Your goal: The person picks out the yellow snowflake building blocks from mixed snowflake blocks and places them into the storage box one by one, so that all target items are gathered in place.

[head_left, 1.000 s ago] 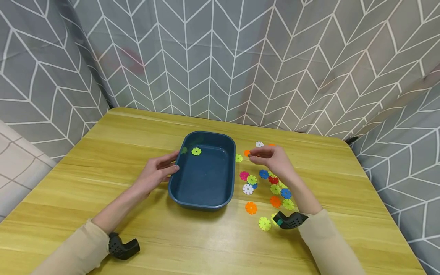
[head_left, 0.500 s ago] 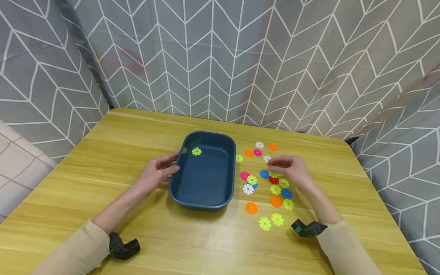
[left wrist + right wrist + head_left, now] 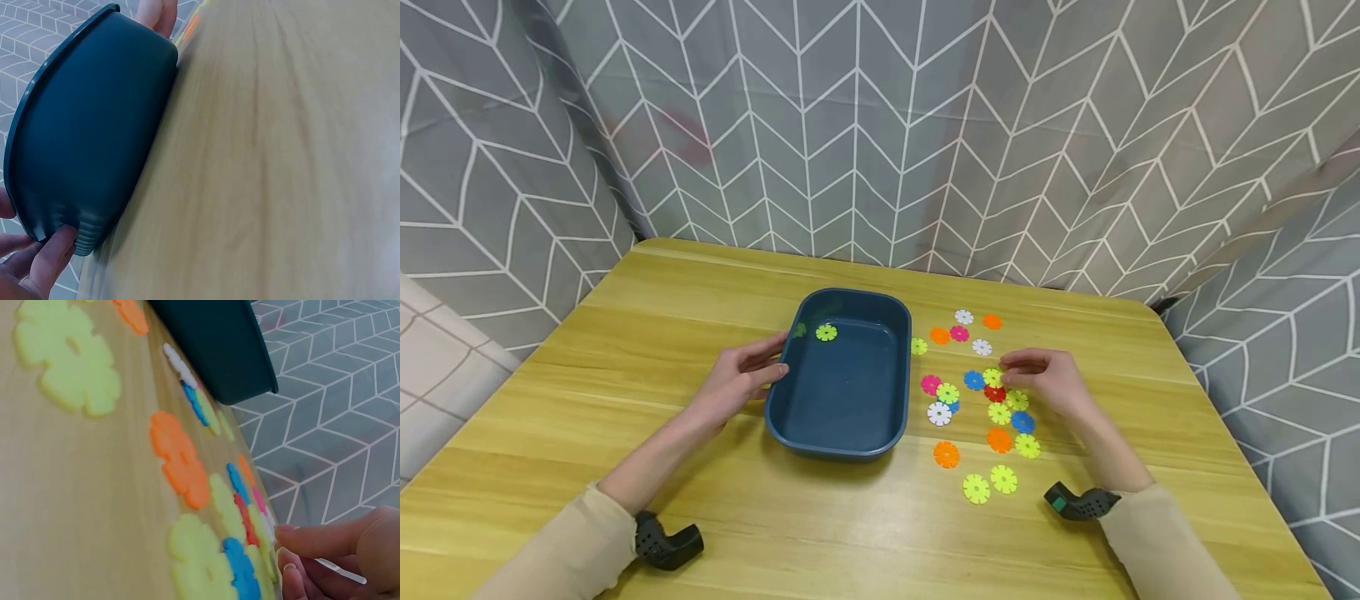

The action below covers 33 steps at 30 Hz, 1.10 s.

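Note:
My left hand (image 3: 733, 379) grips the left wall of a dark blue plastic bin (image 3: 839, 457), thumb over the rim and fingers against the outside. One yellow-green notched snowflake disc (image 3: 826, 332) lies in the bin's far left part. To the right, my right hand (image 3: 1051, 379) hovers low over a scatter of these discs. Its thumb and index tips stand slightly apart, right at the edge of a yellow-green disc (image 3: 992, 377) that overlaps a red disc (image 3: 995, 393). In the right wrist view the fingertips (image 3: 284, 532) show beside the clustered discs.
More discs lie flat right of the bin: a white disc (image 3: 939, 413), an orange disc (image 3: 947, 454), a blue disc (image 3: 1022, 422) and several others, some overlapping. The wooden table (image 3: 700, 275) ends at a patterned grey curtain (image 3: 880, 150).
My right hand has moved right and nearer from the orange disc at the back, past a white disc, to the yellow-green one. My left hand has stayed on the bin.

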Each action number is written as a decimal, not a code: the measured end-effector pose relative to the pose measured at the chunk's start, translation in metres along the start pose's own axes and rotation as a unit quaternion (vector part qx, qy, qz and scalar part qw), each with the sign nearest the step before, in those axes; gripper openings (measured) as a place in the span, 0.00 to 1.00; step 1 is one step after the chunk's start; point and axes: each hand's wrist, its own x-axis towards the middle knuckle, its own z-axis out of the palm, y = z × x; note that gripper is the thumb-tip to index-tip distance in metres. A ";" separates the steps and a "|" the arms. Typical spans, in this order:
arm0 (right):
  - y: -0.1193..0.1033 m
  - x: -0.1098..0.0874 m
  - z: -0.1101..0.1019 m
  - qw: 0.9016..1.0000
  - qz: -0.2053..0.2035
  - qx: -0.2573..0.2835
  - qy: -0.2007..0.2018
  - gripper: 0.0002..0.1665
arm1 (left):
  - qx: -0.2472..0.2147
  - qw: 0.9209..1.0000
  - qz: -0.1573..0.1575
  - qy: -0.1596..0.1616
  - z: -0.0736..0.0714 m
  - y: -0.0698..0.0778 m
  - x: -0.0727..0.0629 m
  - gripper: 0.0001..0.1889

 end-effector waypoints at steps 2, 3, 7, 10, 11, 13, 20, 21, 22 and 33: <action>0.002 0.002 0.001 1.000 0.001 -0.006 0.004 0.21 | 0.000 1.000 -0.001 0.000 0.000 0.000 0.000 0.32; 0.003 0.002 0.002 1.000 -0.002 -0.012 0.006 0.21 | 0.000 1.000 0.000 0.000 0.000 0.000 0.000 0.32; 0.006 0.003 0.004 0.999 -0.012 -0.024 0.018 0.21 | -0.002 1.000 0.002 -0.001 0.000 0.000 0.000 0.32; 0.007 0.003 0.006 0.999 -0.018 -0.034 0.026 0.21 | -0.005 1.000 0.004 -0.003 0.001 0.001 0.000 0.32; 0.007 0.003 0.006 0.999 -0.020 -0.038 0.027 0.21 | -0.006 1.000 0.005 -0.003 0.001 0.001 -0.001 0.32; 0.007 0.003 0.007 0.999 -0.018 -0.041 0.031 0.20 | -0.007 1.000 0.004 -0.003 0.001 0.001 -0.001 0.32; 0.009 0.005 0.009 0.998 -0.022 -0.049 0.027 0.21 | -0.008 1.000 0.005 -0.001 0.001 0.000 -0.001 0.32; 0.009 0.006 0.009 0.998 -0.020 -0.049 0.027 0.21 | -0.008 1.000 0.005 -0.001 0.000 0.000 -0.001 0.32; 0.010 0.006 0.009 0.998 -0.020 -0.051 0.025 0.22 | -0.008 1.000 0.005 -0.002 0.000 0.000 -0.001 0.32; 0.010 0.005 0.010 0.998 -0.015 -0.050 0.026 0.21 | 0.004 1.000 0.004 -0.001 0.000 0.000 -0.001 0.33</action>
